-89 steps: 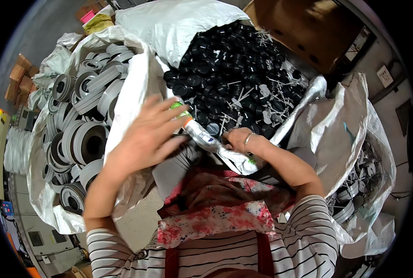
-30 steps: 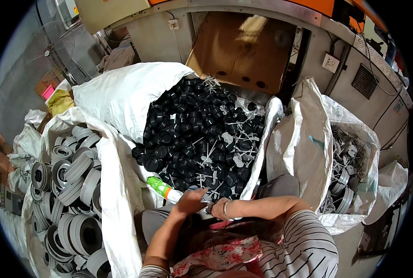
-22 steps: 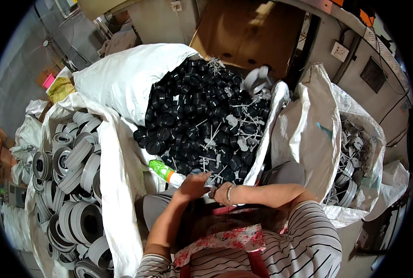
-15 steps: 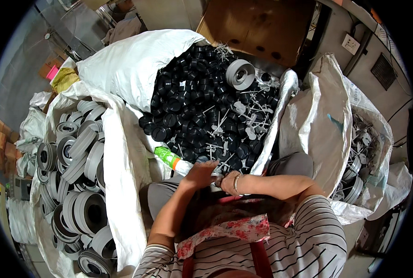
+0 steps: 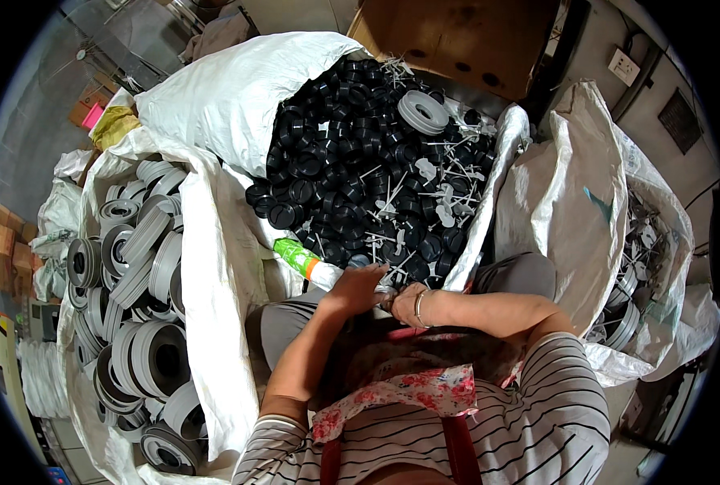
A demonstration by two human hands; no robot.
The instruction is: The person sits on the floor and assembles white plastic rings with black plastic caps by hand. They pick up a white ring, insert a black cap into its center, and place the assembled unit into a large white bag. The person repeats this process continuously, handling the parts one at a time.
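My left hand (image 5: 355, 289) and my right hand (image 5: 407, 302) are close together at the near edge of a white woven sack (image 5: 206, 97), over my lap. Both have bent fingers, closed on something small that I cannot make out. A bracelet circles my right wrist. Just beyond my hands, a heap of round black plastic caps (image 5: 335, 166) fills the sack's mouth. Thin grey plastic sprues (image 5: 445, 198) are scattered over its right side. On top lies a grey ridged ring (image 5: 423, 111). A green and white roll of sheet (image 5: 297, 257) reaches the rim beside my left hand.
To the left stands a white sack (image 5: 214, 339) full of grey ridged rings (image 5: 154, 356). On the right, another white sack (image 5: 562, 194) contains grey sprues and rings (image 5: 639, 242). Behind the heap is a brown cardboard box (image 5: 457, 40); a wall socket (image 5: 623, 66) is at upper right.
The grey ring on the heap now shows its ridged side more and its face less. The view has shifted slightly; my hands stay together at the sack's near edge.
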